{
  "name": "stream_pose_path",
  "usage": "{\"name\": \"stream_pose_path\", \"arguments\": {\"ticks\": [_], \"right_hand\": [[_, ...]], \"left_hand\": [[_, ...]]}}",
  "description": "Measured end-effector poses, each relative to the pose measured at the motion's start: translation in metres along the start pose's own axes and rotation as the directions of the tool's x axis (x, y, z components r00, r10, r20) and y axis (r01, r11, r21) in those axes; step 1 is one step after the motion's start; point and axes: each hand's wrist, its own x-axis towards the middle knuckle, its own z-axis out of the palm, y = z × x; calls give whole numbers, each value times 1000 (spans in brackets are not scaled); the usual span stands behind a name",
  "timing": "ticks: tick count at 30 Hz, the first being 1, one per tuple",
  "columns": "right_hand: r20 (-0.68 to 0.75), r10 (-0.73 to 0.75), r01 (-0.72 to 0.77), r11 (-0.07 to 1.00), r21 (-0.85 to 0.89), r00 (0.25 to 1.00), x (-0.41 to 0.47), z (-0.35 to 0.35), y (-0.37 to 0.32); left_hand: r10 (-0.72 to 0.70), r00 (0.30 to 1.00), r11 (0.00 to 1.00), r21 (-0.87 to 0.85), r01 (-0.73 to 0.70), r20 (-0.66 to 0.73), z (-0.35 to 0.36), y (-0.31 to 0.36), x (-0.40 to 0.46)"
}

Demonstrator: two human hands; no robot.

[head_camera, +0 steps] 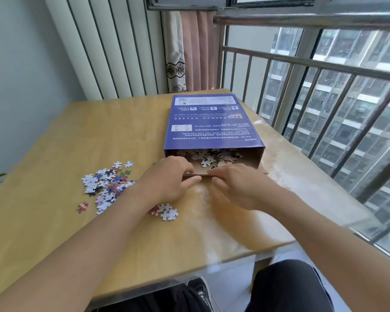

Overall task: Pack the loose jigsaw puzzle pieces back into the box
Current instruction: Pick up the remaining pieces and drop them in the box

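at the box (212, 124) flap (203, 175), seemingly gripping hands (203, 180)

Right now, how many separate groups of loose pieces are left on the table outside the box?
3: a big pile left of the left hand, a lone piece nearer, and a small cluster partly hidden under the left wrist.
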Motion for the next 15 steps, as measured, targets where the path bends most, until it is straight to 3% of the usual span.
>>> {"name": "stream_pose_path", "arguments": {"ticks": [3, 7, 15], "right_hand": [[152, 44, -49, 999, 25, 987, 18, 5, 12], [144, 189, -195, 980, 32, 971, 32, 1, 29], [135, 104, -93, 992, -84, 985, 7, 19, 3]], "left_hand": [[-2, 998, 1000, 28, 0, 70, 1, -2, -2], [-2, 997, 1000, 28, -1, 82, 2, 0, -2], [-8, 998, 999, 48, 6, 55, 6, 5, -4]]}}
